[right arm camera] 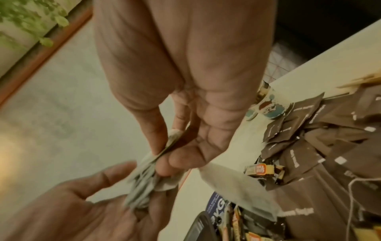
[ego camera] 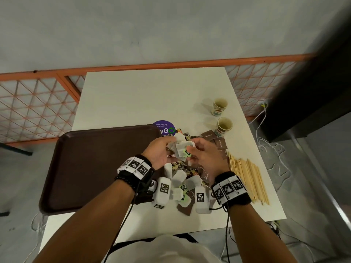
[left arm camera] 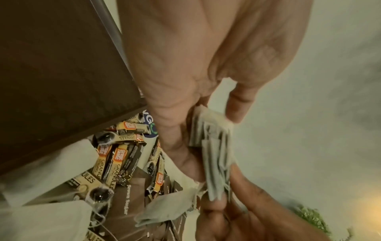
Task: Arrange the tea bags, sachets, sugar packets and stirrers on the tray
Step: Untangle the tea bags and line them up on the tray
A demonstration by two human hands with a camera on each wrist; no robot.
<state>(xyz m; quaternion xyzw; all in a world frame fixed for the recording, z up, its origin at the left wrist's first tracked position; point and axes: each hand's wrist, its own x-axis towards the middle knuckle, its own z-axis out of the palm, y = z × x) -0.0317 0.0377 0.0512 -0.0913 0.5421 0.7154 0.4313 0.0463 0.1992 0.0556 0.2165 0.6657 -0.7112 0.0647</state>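
Far left: dark brown rectangular plastic tray [ego camera: 91, 168] lies flat on the white square table [ego camera: 152, 95], its bed bare, its left part overhanging the table edge.

Just right of the tray's far corner: left hand [ego camera: 161, 149] raised above the table, fingers curled around a stack of white paper tea bags [ego camera: 181, 148]. Right hand [ego camera: 206, 154] meets it from the other side, thumb and fingers pinching the same stack; a green tag shows between the two hands. In the left wrist view the stack [left arm camera: 214, 156] appears as several thin, soft, layered pouches held edge-on.

Beneath the hands: a loose heap of more white tea bags with green tags [ego camera: 182, 185], gold-and-black glossy coffee granule sachets [left arm camera: 115, 164] and flat matte brown sugar packets [ego camera: 220, 144], all on the table, none on the tray. A round purple sticker [ego camera: 164, 128] sits on the table behind the heap.

Right of the heap: pale wooden stirrers [ego camera: 248, 179] lie in a rough parallel bundle near the table's right edge. Beyond them stand two small printed paper cups [ego camera: 224, 127], upright.

Room: grey floor, orange metal lattice railing [ego camera: 38, 103] behind the table, white cables on the floor at right.
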